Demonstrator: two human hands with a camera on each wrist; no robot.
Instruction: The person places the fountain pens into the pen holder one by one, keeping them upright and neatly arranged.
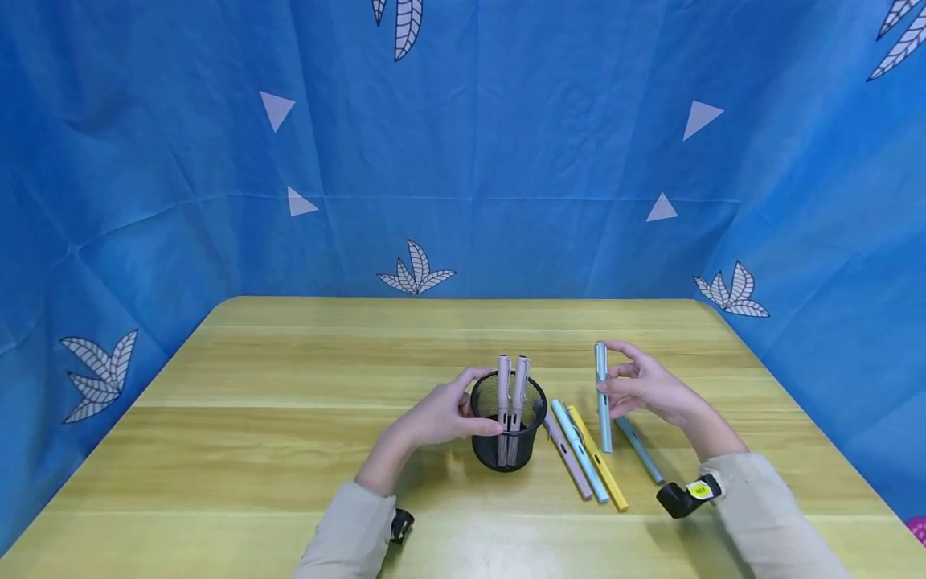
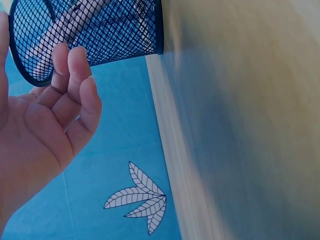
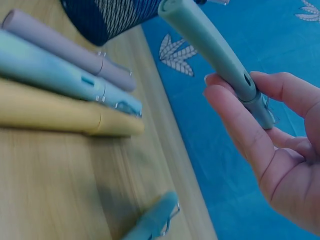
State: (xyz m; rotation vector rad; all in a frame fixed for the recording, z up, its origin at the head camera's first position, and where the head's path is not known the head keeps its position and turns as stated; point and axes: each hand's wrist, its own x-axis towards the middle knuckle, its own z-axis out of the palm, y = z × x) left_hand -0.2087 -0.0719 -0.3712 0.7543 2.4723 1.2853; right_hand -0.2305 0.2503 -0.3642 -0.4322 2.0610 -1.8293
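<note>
My left hand (image 1: 434, 416) grips a black mesh pen holder (image 1: 483, 447), its thumb across the near rim and its index finger round the far side. The left wrist view shows the other fingers bent beside the mesh. Two pale pinkish pens (image 1: 503, 386) stand in the holder with their clipped caps up. To the right, my right hand (image 1: 651, 391) pinches a light blue pen (image 1: 604, 422) near its capped upper end. That pen is nearly upright in the head view, and its barrel end (image 3: 175, 9) points away from the palm in the right wrist view.
Right of the holder a purple pen (image 1: 568, 458), a light blue pen (image 1: 581, 452) and a yellow pen (image 1: 600, 465) lie side by side on the wooden table (image 1: 289, 450). A teal-blue pen (image 1: 640, 452) lies under the right hand. A blue patterned cloth (image 1: 470, 161) hangs behind.
</note>
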